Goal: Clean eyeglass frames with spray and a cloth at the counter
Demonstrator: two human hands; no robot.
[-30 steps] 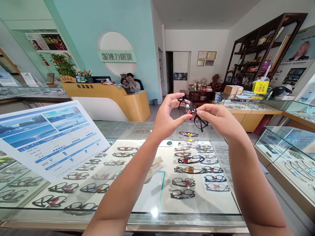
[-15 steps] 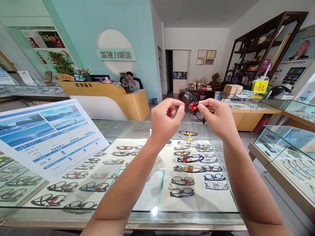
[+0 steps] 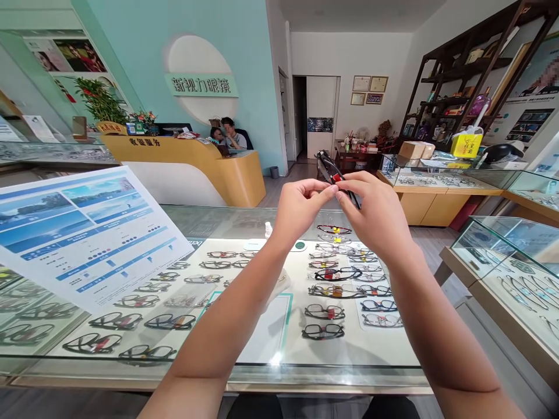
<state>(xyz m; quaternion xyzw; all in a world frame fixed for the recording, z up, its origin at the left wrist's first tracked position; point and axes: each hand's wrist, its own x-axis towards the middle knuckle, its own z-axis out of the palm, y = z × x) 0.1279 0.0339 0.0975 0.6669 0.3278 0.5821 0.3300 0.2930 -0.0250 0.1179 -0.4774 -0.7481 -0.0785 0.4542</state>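
Note:
A pair of dark-framed eyeglasses (image 3: 324, 165) with a red tag is held up above the glass counter, partly covered by my fingers. My right hand (image 3: 369, 206) grips the frame between thumb and fingers. Pressed together at its lower edge are the fingertips of my left hand (image 3: 301, 209), which touch those of the right; the exact spot they pinch is hidden. Below, inside the display counter (image 3: 349, 372), several eyeglasses (image 3: 323, 331) lie in rows, some with red or yellow tags. A small white bottle (image 3: 268, 229) stands behind my left forearm.
A printed sheet (image 3: 100, 244) with blue pictures stands tilted on the counter's left. To the right is another glass showcase (image 3: 515, 262). Beyond stand a yellow reception desk (image 3: 174, 160) with two people behind it, a dark shelf unit (image 3: 454, 75) and a yellow bag (image 3: 466, 144).
My hands have come together, the left fingertips now meeting the right. The eyeglasses have turned and shifted slightly left and up. The view has moved a little.

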